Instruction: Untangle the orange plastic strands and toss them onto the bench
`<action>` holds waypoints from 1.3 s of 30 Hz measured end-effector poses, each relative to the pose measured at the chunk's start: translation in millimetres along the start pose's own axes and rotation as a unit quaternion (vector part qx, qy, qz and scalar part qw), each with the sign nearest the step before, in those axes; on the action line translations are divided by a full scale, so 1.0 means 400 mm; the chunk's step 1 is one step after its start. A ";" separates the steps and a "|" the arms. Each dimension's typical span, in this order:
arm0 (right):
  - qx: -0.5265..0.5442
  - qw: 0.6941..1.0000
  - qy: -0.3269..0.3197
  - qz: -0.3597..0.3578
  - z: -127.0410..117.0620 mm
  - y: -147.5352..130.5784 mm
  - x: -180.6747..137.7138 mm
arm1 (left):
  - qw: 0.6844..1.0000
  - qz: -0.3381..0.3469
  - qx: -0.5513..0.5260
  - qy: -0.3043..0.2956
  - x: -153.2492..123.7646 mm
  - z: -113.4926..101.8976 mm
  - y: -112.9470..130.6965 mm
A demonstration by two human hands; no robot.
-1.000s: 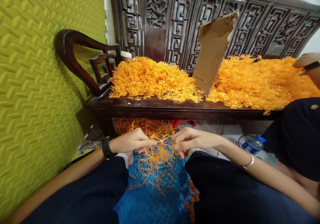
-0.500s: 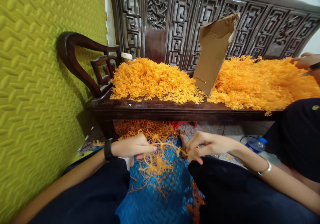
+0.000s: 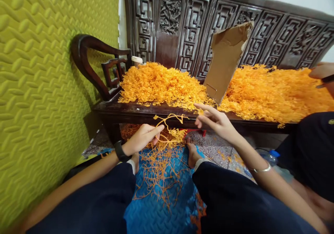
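So the left hand (image 3: 143, 136) is just left of the frame's middle, thumb and fingers clamped together on an orange strand (image 3: 171, 115), a skinny branching plastic thing. It's sticking out past the fingertips toward the center of the frame. Long axis goes roughly left to right: the upper branch climbs a bit from the grip, then bends over and points at the right side of the frame. More orange bits bunch up just below it, and honestly it's hard to say which of those belong to the same piece.

Right hand (image 3: 217, 122) is right of center, in front of the table (image 3: 148, 110), grip loose with thumb and index finger apart. There's a small orange piece (image 3: 199, 111) by those fingertips, but it's blurry, so I can't tell if it's touching them.

On the table there's a left pile (image 3: 161, 86) and a right pile (image 3: 273, 91) of little orange pieces, with a cardboard sheet (image 3: 224, 62) standing tilted between them. Bare strands (image 3: 161, 173) lie tangled on the blue mat (image 3: 153, 209), lower middle. Another person's hand (image 3: 319, 71) is at the right edge, by the right pile.
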State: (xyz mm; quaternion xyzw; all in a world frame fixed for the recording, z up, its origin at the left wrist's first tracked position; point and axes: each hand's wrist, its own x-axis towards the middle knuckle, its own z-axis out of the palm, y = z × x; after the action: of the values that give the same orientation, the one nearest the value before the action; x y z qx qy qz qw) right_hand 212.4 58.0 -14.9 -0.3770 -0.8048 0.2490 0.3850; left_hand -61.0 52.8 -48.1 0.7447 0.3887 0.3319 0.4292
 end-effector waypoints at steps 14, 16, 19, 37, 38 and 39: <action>-0.174 0.952 0.201 0.155 0.057 0.208 0.258 | 0.981 0.005 -0.142 0.129 0.048 0.046 0.014; -0.056 0.967 0.219 0.118 0.093 0.178 0.243 | 0.978 0.005 -0.156 0.136 0.049 0.045 0.009; 0.112 0.968 0.200 0.105 0.142 0.128 0.213 | 0.976 0.000 -0.162 0.147 0.044 0.038 0.004; 0.147 0.975 -0.161 0.035 0.099 -0.028 0.032 | 0.992 0.013 -0.103 0.079 0.027 0.020 -0.012; 0.152 0.975 -0.158 0.023 0.096 -0.025 0.027 | 0.992 0.011 -0.102 0.076 0.027 0.019 -0.014; 0.155 0.975 -0.159 0.008 0.093 -0.023 0.023 | 0.992 0.012 -0.100 0.072 0.027 0.019 -0.015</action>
State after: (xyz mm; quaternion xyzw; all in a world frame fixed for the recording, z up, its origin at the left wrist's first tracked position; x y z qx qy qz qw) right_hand 174.5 55.8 -26.1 -0.2748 -0.8043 0.4303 0.3042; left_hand -51.4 61.3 -55.0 0.6765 0.3748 0.4271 0.4684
